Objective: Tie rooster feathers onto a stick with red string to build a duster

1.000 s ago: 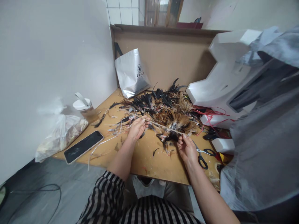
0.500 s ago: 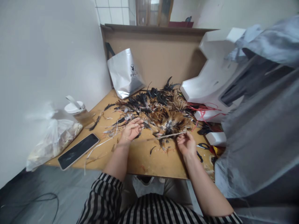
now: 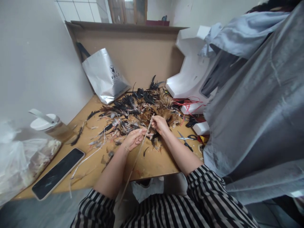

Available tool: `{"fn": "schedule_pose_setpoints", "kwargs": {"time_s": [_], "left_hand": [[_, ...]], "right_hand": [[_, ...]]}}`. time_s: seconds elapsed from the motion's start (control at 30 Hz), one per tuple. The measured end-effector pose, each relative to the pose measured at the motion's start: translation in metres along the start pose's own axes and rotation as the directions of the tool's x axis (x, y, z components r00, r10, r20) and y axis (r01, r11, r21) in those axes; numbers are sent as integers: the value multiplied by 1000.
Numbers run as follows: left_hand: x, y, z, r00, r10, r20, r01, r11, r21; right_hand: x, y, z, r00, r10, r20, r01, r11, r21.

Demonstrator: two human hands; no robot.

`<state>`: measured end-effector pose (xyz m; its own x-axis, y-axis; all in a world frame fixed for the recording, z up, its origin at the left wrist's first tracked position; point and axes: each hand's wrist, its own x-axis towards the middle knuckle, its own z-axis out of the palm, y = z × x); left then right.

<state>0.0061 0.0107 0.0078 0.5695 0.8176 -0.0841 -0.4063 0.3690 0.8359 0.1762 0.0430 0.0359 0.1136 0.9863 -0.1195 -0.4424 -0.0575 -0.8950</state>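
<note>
My right hand (image 3: 159,124) pinches the upper end of a long, thin tan strand (image 3: 136,158). Whether it is cord or a stick I cannot tell. The strand slants down toward my lap, past the table's front edge. Beside it is my left hand (image 3: 135,139), palm partly up, with its fingers drawn together and their tips close against the strand. Anything small between those fingertips is hidden. Just beyond both hands spreads a heap of brown and black feathers (image 3: 129,107). One small dark feather (image 3: 145,152) lies apart on the table (image 3: 152,166).
Black-handled scissors (image 3: 186,138) lie to the right, near red strings (image 3: 190,104) and a white machine (image 3: 190,74). Grey cloth (image 3: 247,104) hangs at far right. Leftward are a phone (image 3: 58,172), lidded cup (image 3: 53,128), plastic bag (image 3: 26,155) and silver bag (image 3: 104,76).
My right hand has moved inward, close to my left hand. The strand has swung from nearly level to a steep slant. The camera's view has shifted to the right.
</note>
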Motion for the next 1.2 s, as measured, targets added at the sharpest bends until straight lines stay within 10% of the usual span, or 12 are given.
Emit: {"fn": "schedule_pose_setpoints", "kwargs": {"time_s": [0.23, 0.3, 0.43, 0.53, 0.67, 0.9, 1.03, 1.2], "left_hand": [[5, -4, 1, 999, 14, -42, -12, 999, 48], [4, -3, 0, 1000, 12, -22, -11, 1000, 29], [1, 1, 0, 999, 39, -10, -40, 996, -84], [1, 1, 1, 1000, 12, -12, -13, 988, -154], [-1, 1, 0, 999, -35, 19, 39, 977, -210], [-5, 3, 3, 998, -52, 19, 56, 964, -258], [-7, 1, 9, 997, -54, 56, 65, 971, -229], [-15, 7, 14, 990, -71, 125, 103, 957, -272]], "right_hand": [[-9, -1, 17, 996, -17, 90, 33, 983, -179], [-10, -17, 1, 971, -220, -93, 208, 970, -123], [-1, -56, -67, 680, -443, -585, 511, 858, -56], [5, -72, -116, 721, -187, -667, 340, 935, 106], [4, -76, -133, 896, 87, -435, 85, 929, 360], [-71, -50, -41, 965, -258, 42, 261, 962, -86], [-132, -12, 2, 854, 86, 513, 197, 860, -472], [-160, 27, 3, 664, 410, 625, 223, 689, -690]]}}
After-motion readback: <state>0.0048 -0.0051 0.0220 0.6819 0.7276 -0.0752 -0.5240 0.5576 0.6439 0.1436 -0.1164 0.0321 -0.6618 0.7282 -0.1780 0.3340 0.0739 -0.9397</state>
